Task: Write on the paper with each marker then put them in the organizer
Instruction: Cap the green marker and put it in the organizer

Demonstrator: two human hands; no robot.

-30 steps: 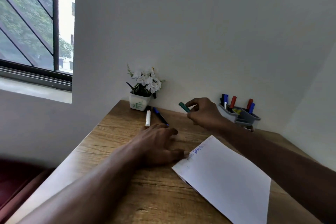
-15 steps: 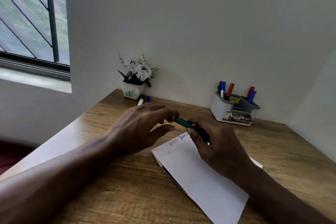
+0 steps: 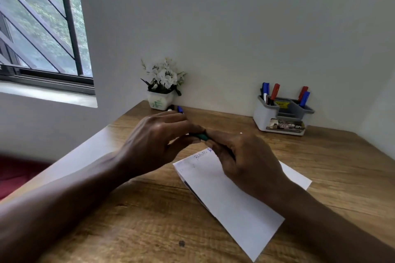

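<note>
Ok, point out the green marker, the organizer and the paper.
green marker (image 3: 202,136), head view, exposed green barrel.
organizer (image 3: 265,116), head view, white front wall.
paper (image 3: 235,220), head view, bare lower half.

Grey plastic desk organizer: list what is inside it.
Left compartment: one blue-capped marker and one red-capped marker. Right compartment: a second red marker and second blue marker. The grey organizer's walls hide their lower ends and the floors.

Head-worn view, down over desk (image 3: 149,230)
</note>
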